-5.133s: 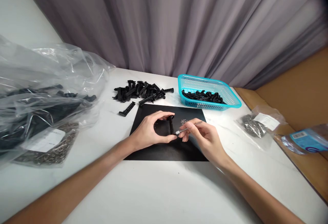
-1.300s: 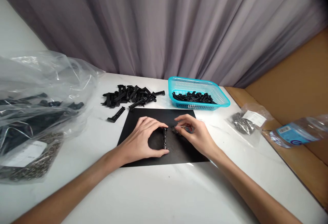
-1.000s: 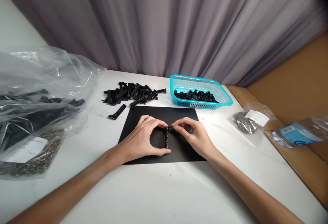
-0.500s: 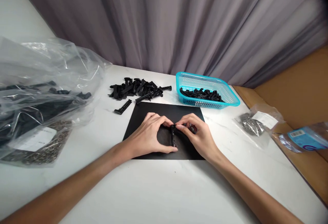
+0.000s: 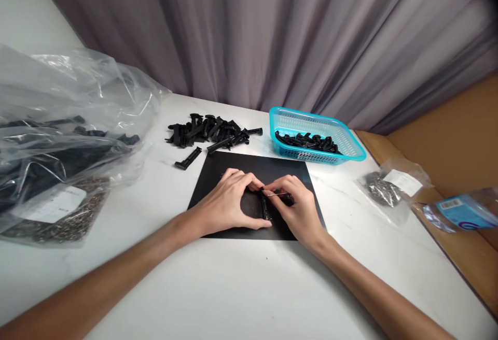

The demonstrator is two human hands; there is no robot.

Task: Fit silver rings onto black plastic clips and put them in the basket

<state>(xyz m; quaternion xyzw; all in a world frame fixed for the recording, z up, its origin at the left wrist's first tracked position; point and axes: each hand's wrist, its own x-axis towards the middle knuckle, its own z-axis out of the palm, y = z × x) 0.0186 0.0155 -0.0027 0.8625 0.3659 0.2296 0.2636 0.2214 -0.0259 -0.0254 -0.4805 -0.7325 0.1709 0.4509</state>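
Observation:
Over a black mat, my left hand grips a slim black plastic part between thumb below and fingers above. The part points lengthwise away from me. At its far end, my right hand is closed, thumb and forefinger pinching a thin metal pin against the part. Whether the pin's tip sits inside the part cannot be made out. Some small dark items beside the right fingers are mostly hidden by that hand.
Behind the mat lies a pile of black plastic parts, with one single part nearer. A blue basket holds similar parts. Large clear bags stand left; a bag of metal pieces and a blue-labelled packet lie right.
The view has shifted slightly. My right hand has turned a little, so the thin metal pin shows more clearly. My left hand keeps its hold on the black part.

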